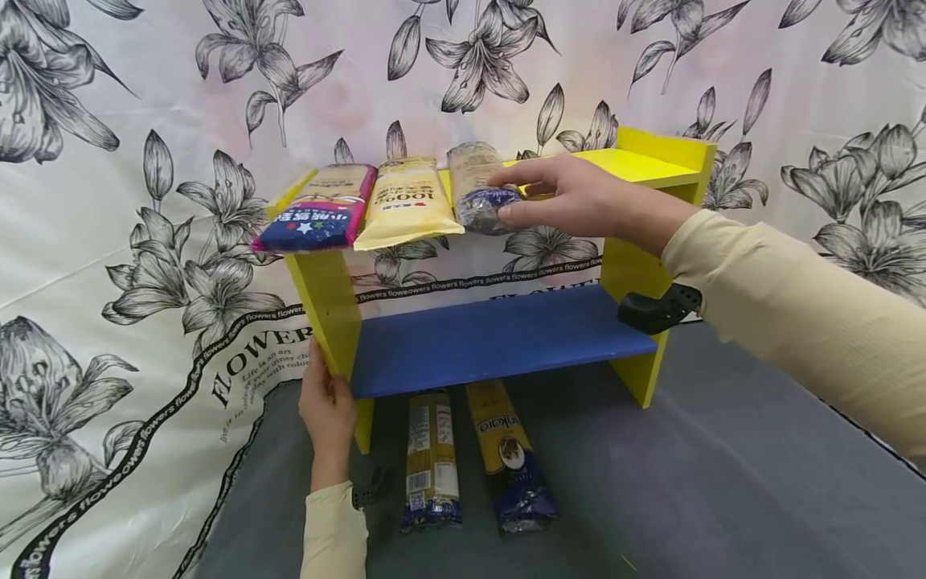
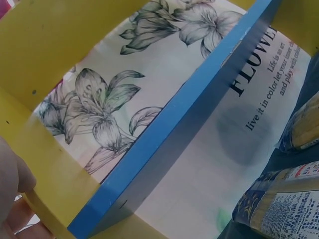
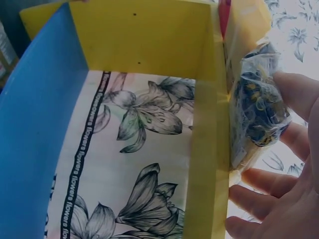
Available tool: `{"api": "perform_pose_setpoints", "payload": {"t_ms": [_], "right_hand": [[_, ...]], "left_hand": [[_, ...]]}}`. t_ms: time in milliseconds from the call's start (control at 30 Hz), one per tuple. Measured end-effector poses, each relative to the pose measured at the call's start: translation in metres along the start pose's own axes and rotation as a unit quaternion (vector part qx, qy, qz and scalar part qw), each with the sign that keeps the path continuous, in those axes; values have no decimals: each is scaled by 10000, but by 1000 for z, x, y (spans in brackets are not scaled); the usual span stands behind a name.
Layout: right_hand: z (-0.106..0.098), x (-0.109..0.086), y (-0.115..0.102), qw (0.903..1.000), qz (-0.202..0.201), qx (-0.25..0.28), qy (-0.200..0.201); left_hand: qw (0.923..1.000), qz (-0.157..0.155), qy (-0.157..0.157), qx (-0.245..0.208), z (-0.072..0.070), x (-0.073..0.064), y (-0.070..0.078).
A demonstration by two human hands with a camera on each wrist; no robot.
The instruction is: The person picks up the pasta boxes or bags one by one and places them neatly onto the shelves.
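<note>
My right hand [image 1: 571,193] holds the near end of a clear-wrapped pasta packet [image 1: 473,189] on top of the yellow and blue shelf unit. In the right wrist view, the thumb and index finger of the right hand [image 3: 284,164] lie about the packet's blue end [image 3: 259,99], while the other fingers spread by the yellow top board. To its left lie a yellow bag [image 1: 407,201] and a pink and blue bag [image 1: 318,209], both overhanging the front edge. Low on the left, my left hand [image 1: 327,406] grips the yellow side panel [image 1: 325,314], thumb inside and fingers partly hidden outside.
Below the blue middle board [image 1: 499,334], two pasta packets, one pale-labelled [image 1: 432,458] and one yellow and blue [image 1: 510,458], lie on the grey table [image 1: 723,482]. The yellow top board [image 1: 615,165] ends at a raised right edge. A flower-print cloth [image 1: 181,80] hangs behind.
</note>
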State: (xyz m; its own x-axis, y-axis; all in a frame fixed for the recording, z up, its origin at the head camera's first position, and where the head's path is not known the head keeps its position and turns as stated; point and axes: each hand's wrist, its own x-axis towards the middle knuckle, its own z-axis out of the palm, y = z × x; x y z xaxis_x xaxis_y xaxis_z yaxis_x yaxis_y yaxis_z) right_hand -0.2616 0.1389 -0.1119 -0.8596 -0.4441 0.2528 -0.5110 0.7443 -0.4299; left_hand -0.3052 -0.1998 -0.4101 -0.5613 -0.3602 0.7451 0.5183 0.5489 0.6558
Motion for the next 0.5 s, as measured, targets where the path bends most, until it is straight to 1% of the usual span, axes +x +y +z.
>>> {"api": "perform_pose_setpoints", "payload": {"t_ms": [67, 133, 267, 400, 500], "right_hand": [[2, 0, 0, 9999, 58, 112, 35], [4, -1, 0, 9998, 138, 105, 57], [6, -8, 1, 9995, 196, -185, 152], [8, -22, 6, 9984, 249, -214, 461], [9, -38, 20, 9966, 435, -123, 696]], "left_hand": [[10000, -27, 7, 15, 0, -1, 0], [10000, -66, -4, 14, 1, -1, 0], [9999, -116, -55, -22, 2, -1, 1], [10000, -71, -4, 9, 2, -1, 0], [10000, -38, -13, -55, 1, 1, 0]]}}
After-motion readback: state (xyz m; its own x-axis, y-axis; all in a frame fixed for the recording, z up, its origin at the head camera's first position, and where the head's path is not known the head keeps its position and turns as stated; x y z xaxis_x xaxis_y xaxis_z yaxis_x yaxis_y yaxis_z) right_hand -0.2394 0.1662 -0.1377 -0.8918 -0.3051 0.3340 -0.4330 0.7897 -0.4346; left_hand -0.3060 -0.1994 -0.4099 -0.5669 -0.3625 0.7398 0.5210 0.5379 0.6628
